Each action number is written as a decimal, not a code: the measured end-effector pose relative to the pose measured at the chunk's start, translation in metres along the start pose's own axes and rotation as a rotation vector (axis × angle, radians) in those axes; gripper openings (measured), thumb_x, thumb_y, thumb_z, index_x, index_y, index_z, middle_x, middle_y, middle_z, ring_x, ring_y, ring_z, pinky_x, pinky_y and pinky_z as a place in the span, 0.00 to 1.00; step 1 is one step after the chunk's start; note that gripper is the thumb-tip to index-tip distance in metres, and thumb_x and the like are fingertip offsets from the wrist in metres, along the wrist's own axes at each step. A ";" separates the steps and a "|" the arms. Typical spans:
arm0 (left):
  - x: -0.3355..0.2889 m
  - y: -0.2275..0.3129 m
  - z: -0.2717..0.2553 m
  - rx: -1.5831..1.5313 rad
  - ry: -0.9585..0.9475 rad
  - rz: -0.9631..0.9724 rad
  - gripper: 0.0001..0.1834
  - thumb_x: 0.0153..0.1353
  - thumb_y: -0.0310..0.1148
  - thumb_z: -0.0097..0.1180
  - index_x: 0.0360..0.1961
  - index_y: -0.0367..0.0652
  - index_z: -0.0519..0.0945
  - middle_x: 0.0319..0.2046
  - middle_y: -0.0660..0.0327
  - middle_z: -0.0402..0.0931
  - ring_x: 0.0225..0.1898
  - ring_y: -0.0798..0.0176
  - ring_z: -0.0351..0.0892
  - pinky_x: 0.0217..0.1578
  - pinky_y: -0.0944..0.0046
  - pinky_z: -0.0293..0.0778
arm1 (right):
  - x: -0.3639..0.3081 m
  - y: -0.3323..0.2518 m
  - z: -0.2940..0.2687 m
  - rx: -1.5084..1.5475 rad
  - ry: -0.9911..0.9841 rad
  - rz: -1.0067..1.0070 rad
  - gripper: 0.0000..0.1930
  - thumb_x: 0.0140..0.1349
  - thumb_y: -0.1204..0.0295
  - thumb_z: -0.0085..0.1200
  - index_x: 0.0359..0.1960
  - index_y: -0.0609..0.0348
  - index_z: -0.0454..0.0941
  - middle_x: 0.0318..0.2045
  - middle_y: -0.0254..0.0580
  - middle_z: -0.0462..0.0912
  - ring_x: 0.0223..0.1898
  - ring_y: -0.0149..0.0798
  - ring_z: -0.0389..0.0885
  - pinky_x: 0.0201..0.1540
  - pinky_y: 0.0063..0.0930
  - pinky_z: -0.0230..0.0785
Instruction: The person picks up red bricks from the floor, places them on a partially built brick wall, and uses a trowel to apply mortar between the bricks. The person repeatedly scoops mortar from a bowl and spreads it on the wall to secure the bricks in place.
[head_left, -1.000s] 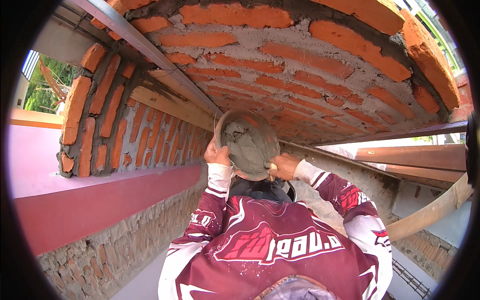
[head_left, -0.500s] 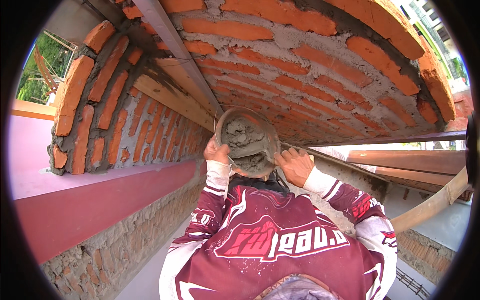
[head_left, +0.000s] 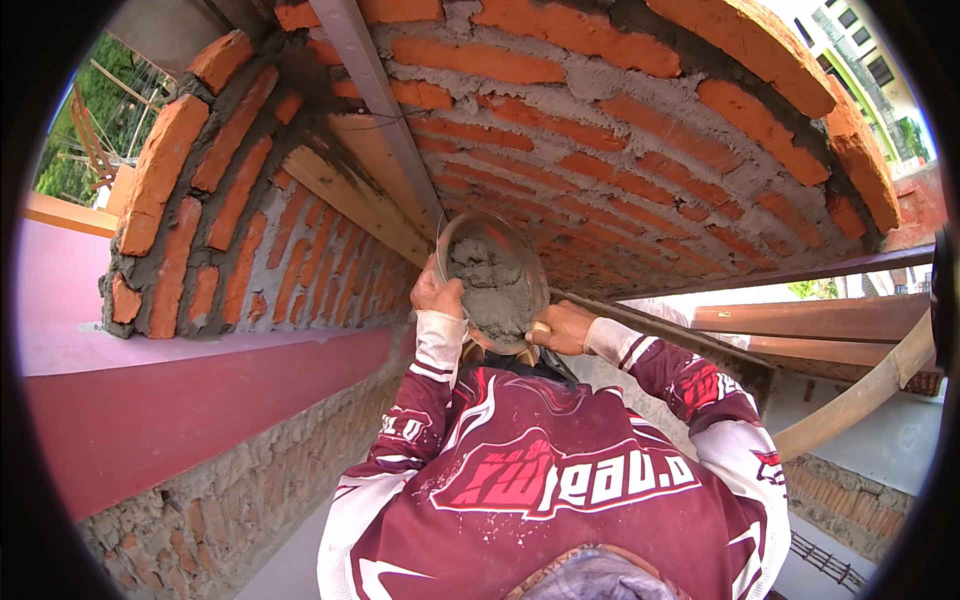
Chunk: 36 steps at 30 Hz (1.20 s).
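I have the bowl (head_left: pixel 532 262) ahead of the shirt (head_left: pixel 620 425), under the bricks (head_left: pixel 580 130), its mouth tipped toward my camera and its long axis in this view running nearly up and down. The left hand (head_left: pixel 437 292) holds its left rim, fingers drawn narrow on the edge. The right hand (head_left: pixel 567 328) is at the lower right rim, fingers curled round a pale handle (head_left: pixel 541 327); what it ends in I can't tell, nor whether it touches. From those right fingers, the mortar (head_left: pixel 490 282) lies leftward and up, inside the bowl; the left hand I judge nearer.
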<state>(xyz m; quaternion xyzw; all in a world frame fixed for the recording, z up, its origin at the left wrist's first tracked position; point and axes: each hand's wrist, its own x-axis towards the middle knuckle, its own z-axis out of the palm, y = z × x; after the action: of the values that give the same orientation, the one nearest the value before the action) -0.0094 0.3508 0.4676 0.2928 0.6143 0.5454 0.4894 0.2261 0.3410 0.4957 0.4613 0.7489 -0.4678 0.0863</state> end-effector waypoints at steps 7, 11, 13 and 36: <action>-0.004 -0.020 -0.020 0.035 0.085 -0.076 0.25 0.45 0.18 0.52 0.49 0.31 0.81 0.33 0.64 0.78 0.30 0.70 0.74 0.34 0.70 0.73 | -0.015 -0.011 -0.015 0.262 -0.165 0.049 0.21 0.66 0.56 0.51 0.31 0.64 0.83 0.26 0.45 0.86 0.32 0.44 0.85 0.39 0.39 0.73; -0.009 -0.029 -0.026 -0.038 0.139 0.008 0.22 0.47 0.18 0.52 0.46 0.31 0.81 0.31 0.64 0.78 0.29 0.70 0.74 0.33 0.68 0.73 | -0.027 -0.013 -0.020 0.329 -0.136 0.058 0.21 0.66 0.56 0.51 0.31 0.64 0.83 0.25 0.46 0.84 0.30 0.45 0.83 0.38 0.40 0.72; -0.012 -0.031 -0.029 -0.059 0.158 -0.061 0.21 0.47 0.18 0.52 0.46 0.32 0.81 0.31 0.64 0.78 0.29 0.70 0.74 0.33 0.68 0.73 | -0.036 -0.013 -0.030 0.188 -0.013 -0.022 0.21 0.66 0.56 0.52 0.32 0.64 0.83 0.25 0.48 0.84 0.30 0.47 0.83 0.38 0.40 0.72; -0.013 -0.087 -0.110 -0.030 0.478 0.109 0.30 0.46 0.18 0.50 0.56 0.31 0.78 0.44 0.56 0.83 0.41 0.60 0.80 0.46 0.62 0.75 | -0.127 -0.282 -0.384 -0.232 0.798 -0.052 0.19 0.74 0.55 0.48 0.40 0.62 0.77 0.26 0.35 0.80 0.21 0.25 0.76 0.21 0.23 0.72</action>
<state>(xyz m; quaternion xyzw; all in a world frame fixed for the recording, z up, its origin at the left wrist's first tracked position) -0.0908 0.2767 0.3797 0.1809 0.6878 0.6338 0.3043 0.1963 0.5245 0.9523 0.5745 0.7828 -0.1669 -0.1713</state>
